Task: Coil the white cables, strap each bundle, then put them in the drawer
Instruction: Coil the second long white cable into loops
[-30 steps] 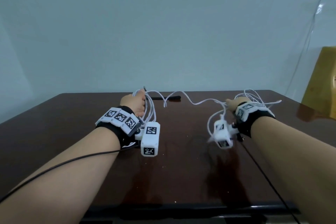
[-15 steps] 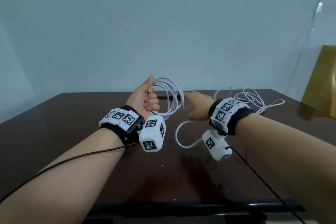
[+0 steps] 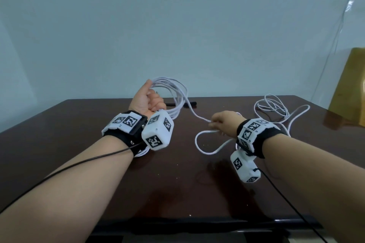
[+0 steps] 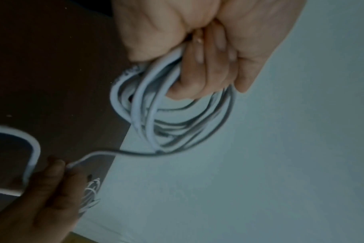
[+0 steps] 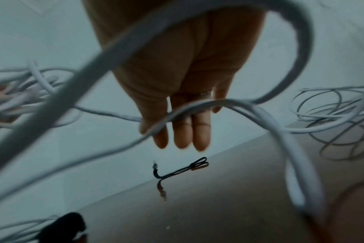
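My left hand (image 3: pixel 155 100) is raised above the dark table (image 3: pixel 177 187) and grips a coil of white cable (image 3: pixel 177 94). In the left wrist view its fingers (image 4: pixel 199 69) curl round the coil's several loops (image 4: pixel 148 118). From the coil a free strand (image 3: pixel 197 117) runs to my right hand (image 3: pixel 215 124), which pinches it between thumb and fingers (image 5: pixel 177 128). Below that hand a slack loop (image 3: pixel 205 151) lies on the table. A second white cable (image 3: pixel 276 108) lies loose and tangled at the back right. A thin black strap (image 5: pixel 177 171) lies at the back middle.
A yellow-brown object (image 3: pixel 349 89) stands at the far right, beyond the table. Black sensor leads run from both wrists along my forearms. The table's front edge (image 3: pixel 197 223) is close to my body. No drawer is in view.
My left hand has lifted off the table with the coil in its grip. My right hand swung left to the coil, then drew back right and nearer, holding the free strand.
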Tool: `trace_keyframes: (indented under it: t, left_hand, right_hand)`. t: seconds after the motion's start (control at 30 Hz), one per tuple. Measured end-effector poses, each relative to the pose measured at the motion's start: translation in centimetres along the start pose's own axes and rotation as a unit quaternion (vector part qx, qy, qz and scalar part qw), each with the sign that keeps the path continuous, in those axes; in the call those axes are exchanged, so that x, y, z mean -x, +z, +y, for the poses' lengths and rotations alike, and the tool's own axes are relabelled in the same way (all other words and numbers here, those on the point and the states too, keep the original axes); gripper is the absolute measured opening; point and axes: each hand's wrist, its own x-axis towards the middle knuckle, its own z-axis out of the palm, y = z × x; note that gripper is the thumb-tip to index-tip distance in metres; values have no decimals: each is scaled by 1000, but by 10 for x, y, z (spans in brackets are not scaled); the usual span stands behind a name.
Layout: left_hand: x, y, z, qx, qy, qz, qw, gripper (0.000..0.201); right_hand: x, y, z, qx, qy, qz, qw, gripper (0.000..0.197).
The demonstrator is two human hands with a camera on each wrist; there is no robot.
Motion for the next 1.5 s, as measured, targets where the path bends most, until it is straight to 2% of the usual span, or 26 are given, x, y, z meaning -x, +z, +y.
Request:
trace_keyframes:
  t: [0.1, 0.2, 0.27, 0.37, 0.47, 0.6, 0.67, 0.8, 0.87, 0.93, 1.0, 1.07, 1.13, 1.2, 1.27, 1.3, 1.33, 1.4, 1.5]
  left_hand:
    - [-7, -8, 11, 12, 41, 55, 998, 45]
    - [-4, -10, 7, -24, 44, 83, 995, 41]
    - [-2, -7, 2, -34, 45, 80, 995, 42]
    - [-1, -3, -4, -37, 41, 59, 997, 41]
    - [1, 3, -10, -33, 12, 18, 999, 41]
    - [2, 10, -18, 12, -13, -17, 1000, 42]
    - [2, 8, -18, -2, 4, -14, 1000, 46]
    - [-2, 2, -14, -84, 65, -1, 994, 37]
    - [-3, 0, -16, -172, 109, 1, 979, 33]
    - [-3, -1, -21, -273, 138, 0, 952, 25]
    - [-3, -3, -27, -352, 149, -6, 924, 20]
    - [-4, -7, -31, -416, 137, -20, 899, 23]
    - [-6, -12, -34, -471, 116, -37, 874, 28]
    - [-3, -15, -36, -495, 80, -55, 864, 25]
    - [-1, -14, -38, -505, 48, -88, 857, 25]
    - [1, -13, -40, -507, 37, -107, 854, 28]
    - [4, -10, -42, -507, 25, -122, 853, 33]
    - [7, -4, -44, -485, -10, -150, 861, 38]
    - [12, -2, -44, -434, -61, -189, 878, 36]
  right_hand:
    - [0, -6, 13, 80, 30, 64, 994, 31]
    - [2, -15, 12, 139, 34, 87, 986, 41]
    - [3, -16, 5, 147, 35, 110, 982, 44]
    - [0, -18, -5, 183, 88, 152, 967, 39]
    - [2, -19, -17, 303, 104, 106, 941, 28]
    - [6, -10, -35, 444, 16, 58, 894, 23]
    - [4, -8, -37, 469, -39, 55, 881, 26]
    - [4, -6, -36, 484, -163, 76, 856, 29]
    - [5, -4, -40, 465, -227, 87, 851, 22]
    - [4, -1, -42, 435, -316, 146, 831, 27]
    - [3, 0, -46, 409, -373, 203, 808, 35]
    - [-1, -2, -46, 387, -399, 246, 794, 36]
    - [0, -8, -48, 344, -398, 264, 808, 37]
    - [-2, -14, -49, 288, -379, 290, 830, 36]
    - [-1, -20, -51, 243, -336, 293, 862, 39]
    - [1, -23, -53, 231, -305, 269, 884, 42]
    - [2, -27, -53, 222, -266, 233, 909, 43]
    - [1, -32, -49, 208, -208, 195, 936, 40]
    - [-4, -32, -39, 215, -177, 204, 939, 44]
